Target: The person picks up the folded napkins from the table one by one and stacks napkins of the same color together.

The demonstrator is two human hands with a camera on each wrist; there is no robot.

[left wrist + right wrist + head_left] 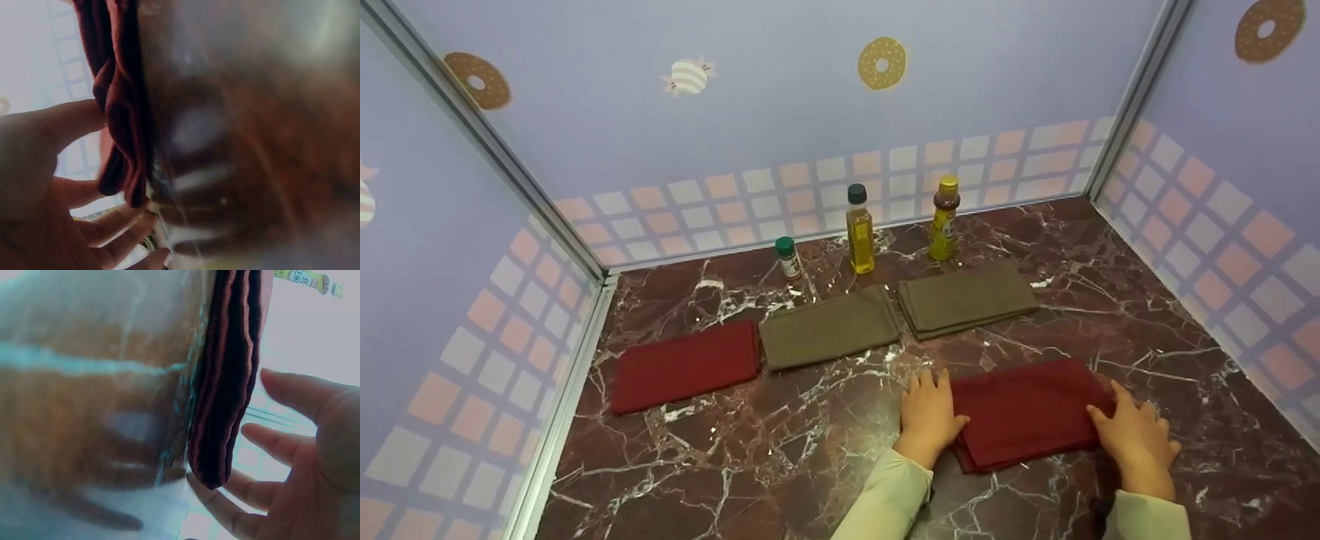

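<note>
A folded dark red cloth point(1027, 412) lies on the marble counter point(780, 450) near the front. My left hand point(928, 409) lies flat against its left edge, fingers straight, thumb touching the fabric. At the cloth's right edge rests my right hand point(1136, 435) with fingers spread and relaxed. The left wrist view shows the open left hand point(50, 214) beside the cloth's folded layers point(121, 112). In the right wrist view, the right hand point(315, 439) is open next to the cloth's stacked edge point(230, 371). Neither hand grips the cloth.
Further back lie another red folded cloth point(686, 365) and two olive folded cloths point(829, 326) point(964, 300) in a row. Behind them stand a small green-capped jar point(788, 256), an oil bottle point(859, 229) and a yellow-capped bottle point(943, 217). Walls close in the left, back and right.
</note>
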